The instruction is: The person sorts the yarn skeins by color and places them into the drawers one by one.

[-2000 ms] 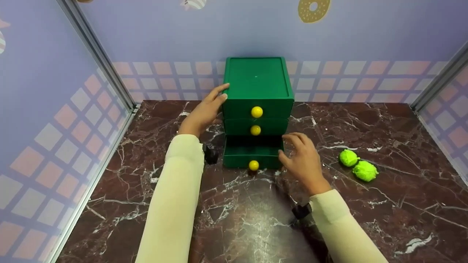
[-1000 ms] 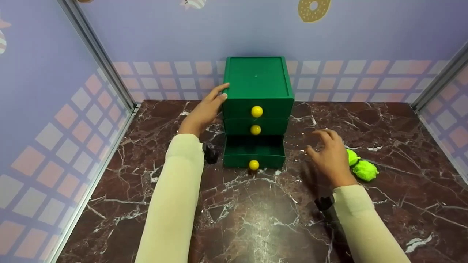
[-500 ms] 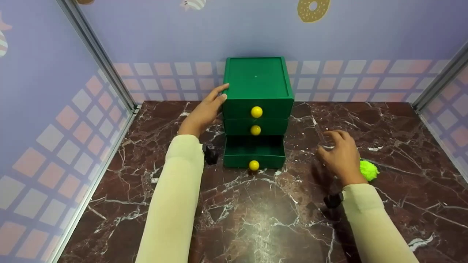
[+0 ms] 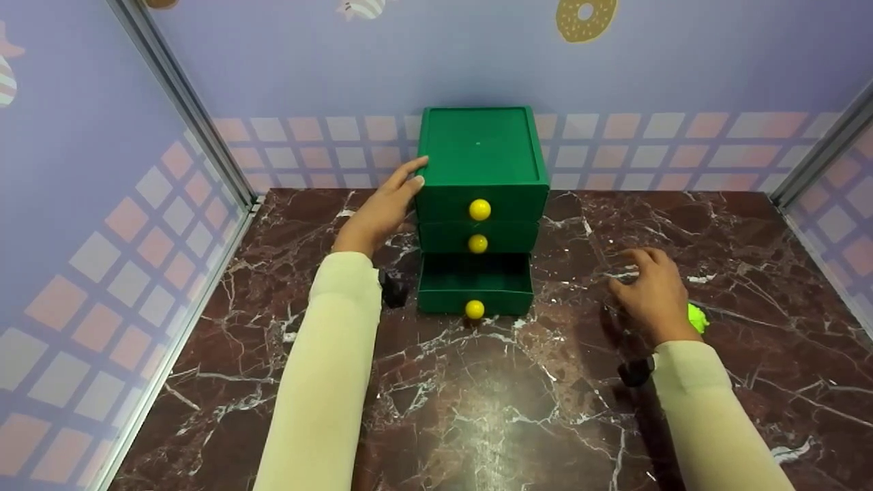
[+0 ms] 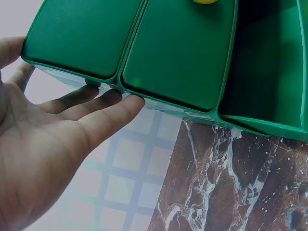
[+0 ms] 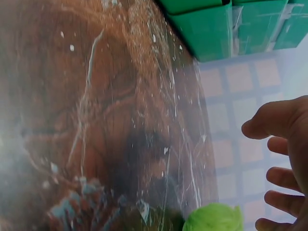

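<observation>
A green drawer cabinet (image 4: 481,146) with yellow knobs stands against the back wall. Its bottom drawer (image 4: 475,300) is pulled out, and the inside that shows is bare. My left hand (image 4: 382,208) rests on the cabinet's upper left side, fingertips on the edge; in the left wrist view its spread fingers (image 5: 113,115) lie along that side. Over the table to the right hovers my right hand (image 4: 651,293), fingers loosely bent and holding nothing. Behind it peeks a bright green yarn ball (image 4: 697,318); a second one is hidden. The right wrist view shows a yarn ball (image 6: 214,219) below the fingers.
The dark red marbled table (image 4: 477,409) reaches to the tiled-pattern back wall (image 4: 293,146). A left side panel (image 4: 89,273) and a right side panel (image 4: 835,198) close off the space.
My right hand has left the open bottom drawer's right side and moved right, now covering most of the yarn balls. The left hand has stayed on the cabinet.
</observation>
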Available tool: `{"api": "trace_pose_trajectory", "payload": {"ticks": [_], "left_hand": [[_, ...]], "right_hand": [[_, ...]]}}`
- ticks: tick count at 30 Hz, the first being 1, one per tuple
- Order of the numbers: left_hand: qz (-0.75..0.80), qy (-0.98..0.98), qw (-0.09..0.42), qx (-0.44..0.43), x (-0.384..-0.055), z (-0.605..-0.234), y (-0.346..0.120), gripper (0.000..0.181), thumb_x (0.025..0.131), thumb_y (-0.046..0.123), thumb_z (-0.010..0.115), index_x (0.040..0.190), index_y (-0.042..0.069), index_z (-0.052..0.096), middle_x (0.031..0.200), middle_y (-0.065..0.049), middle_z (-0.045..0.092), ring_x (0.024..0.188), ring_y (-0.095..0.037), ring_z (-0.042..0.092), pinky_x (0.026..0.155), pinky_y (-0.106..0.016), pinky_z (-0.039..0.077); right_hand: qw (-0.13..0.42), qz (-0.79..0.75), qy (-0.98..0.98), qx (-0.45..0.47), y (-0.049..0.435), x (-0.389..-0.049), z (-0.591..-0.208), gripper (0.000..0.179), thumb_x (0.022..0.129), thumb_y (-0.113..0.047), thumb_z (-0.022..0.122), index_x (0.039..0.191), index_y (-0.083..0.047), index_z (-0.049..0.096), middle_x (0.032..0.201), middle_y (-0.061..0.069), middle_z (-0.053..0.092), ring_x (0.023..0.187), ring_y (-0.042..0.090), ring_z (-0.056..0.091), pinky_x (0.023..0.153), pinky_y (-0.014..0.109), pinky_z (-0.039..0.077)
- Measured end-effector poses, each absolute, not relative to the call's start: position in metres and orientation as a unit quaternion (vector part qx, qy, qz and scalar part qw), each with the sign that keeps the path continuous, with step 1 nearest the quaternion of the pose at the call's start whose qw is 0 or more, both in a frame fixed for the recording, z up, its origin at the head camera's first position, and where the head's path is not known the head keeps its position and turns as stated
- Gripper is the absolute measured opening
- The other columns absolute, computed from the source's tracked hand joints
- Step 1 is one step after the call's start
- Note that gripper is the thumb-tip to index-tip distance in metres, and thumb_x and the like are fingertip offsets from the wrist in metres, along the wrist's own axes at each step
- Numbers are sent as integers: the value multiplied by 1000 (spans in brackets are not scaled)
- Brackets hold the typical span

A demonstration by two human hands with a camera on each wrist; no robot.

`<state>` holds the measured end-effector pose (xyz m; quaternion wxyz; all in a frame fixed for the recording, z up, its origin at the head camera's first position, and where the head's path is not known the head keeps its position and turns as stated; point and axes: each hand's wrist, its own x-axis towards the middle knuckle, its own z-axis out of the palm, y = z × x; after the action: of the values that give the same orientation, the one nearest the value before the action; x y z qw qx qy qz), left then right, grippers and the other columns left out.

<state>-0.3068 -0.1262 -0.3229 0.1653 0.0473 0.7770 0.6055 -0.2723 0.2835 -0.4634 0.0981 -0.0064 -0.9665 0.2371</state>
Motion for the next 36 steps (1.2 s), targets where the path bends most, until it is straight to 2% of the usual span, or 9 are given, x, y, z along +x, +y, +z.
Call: {"api": "trace_pose_trajectory", "payload": {"ticks": [14, 19, 26, 36], "left_hand": [[606, 777, 165, 49, -307, -324, -126, 47, 106, 39, 34, 151, 44, 22, 164, 1, 10, 149, -27, 23, 111, -52, 36], [614, 771, 160, 53, -318, -337, -129, 46, 105, 43, 35, 149, 48, 24, 163, 2, 12, 149, -27, 23, 112, -52, 36], [621, 767, 150, 58, -325, -346, -131, 43, 104, 45, 37, 146, 51, 28, 161, 3, 17, 148, -25, 26, 110, -53, 38], [613, 771, 162, 58, -308, -325, -127, 48, 106, 38, 34, 153, 41, 22, 163, -1, 11, 148, -28, 24, 111, -53, 36]], "right_hand": [[50, 216, -975, -3, 297, -274, -471, 60, 85, -25, 69, 138, -5, 49, 145, 28, 38, 126, 54, 40, 93, 71, 37], [25, 205, -978, 2, 300, -275, -472, 66, 85, -26, 69, 143, -5, 44, 146, 28, 37, 124, 54, 42, 93, 71, 37], [-7, 185, -983, 15, 306, -276, -478, 65, 85, -27, 69, 140, -1, 46, 143, 32, 37, 120, 57, 44, 92, 71, 38], [-27, 163, -986, 17, 309, -277, -480, 58, 87, -20, 65, 137, 2, 48, 140, 34, 39, 120, 56, 45, 94, 69, 39]]}}
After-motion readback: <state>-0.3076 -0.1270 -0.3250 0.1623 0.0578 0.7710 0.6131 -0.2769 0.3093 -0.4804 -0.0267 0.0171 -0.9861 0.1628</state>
